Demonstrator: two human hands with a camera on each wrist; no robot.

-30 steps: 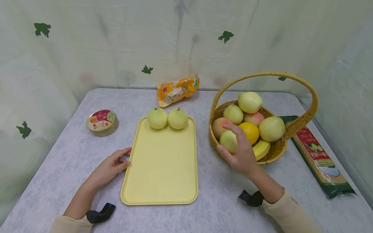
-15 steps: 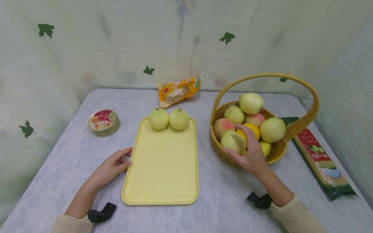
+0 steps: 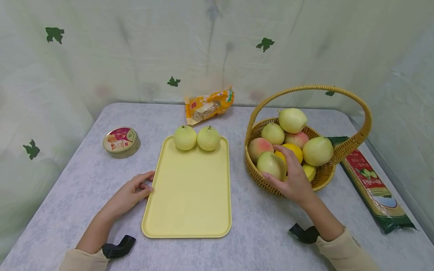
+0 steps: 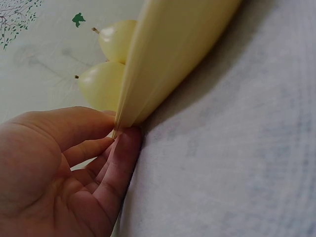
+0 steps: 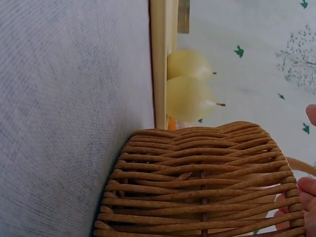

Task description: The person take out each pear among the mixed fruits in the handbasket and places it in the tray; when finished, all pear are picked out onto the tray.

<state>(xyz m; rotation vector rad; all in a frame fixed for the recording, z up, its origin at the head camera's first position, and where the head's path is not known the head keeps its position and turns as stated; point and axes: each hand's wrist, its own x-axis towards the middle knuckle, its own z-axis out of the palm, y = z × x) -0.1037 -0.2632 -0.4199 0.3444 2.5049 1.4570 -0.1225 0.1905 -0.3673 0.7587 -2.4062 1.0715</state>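
My left hand (image 3: 130,192) pinches the left rim of a pale yellow tray (image 3: 186,195), thumb and fingers on either side of the edge in the left wrist view. Two green-yellow pears (image 3: 184,137) sit side by side at the tray's far end, stems up. On the right, a wicker basket (image 3: 255,178) with a tall arched handle holds several fruits. My right hand (image 3: 295,180) reaches over its near side, thumb and fingers curled round a pear (image 3: 269,165) at the front left. Only parts of that hand's fingers (image 5: 307,192) show past the basket wall in the right wrist view.
Around that pear lie peaches (image 3: 259,148), an orange (image 3: 294,151), a banana (image 3: 309,171) and more pears (image 3: 317,150). A round tin (image 3: 121,142) stands at the left. An orange snack bag (image 3: 208,106) lies behind the tray, a green-and-red packet (image 3: 371,184) right of the basket.
My right hand has shifted slightly right and towards me, closing round the front pear, which has turned in the basket. The left hand stays at the tray rim.
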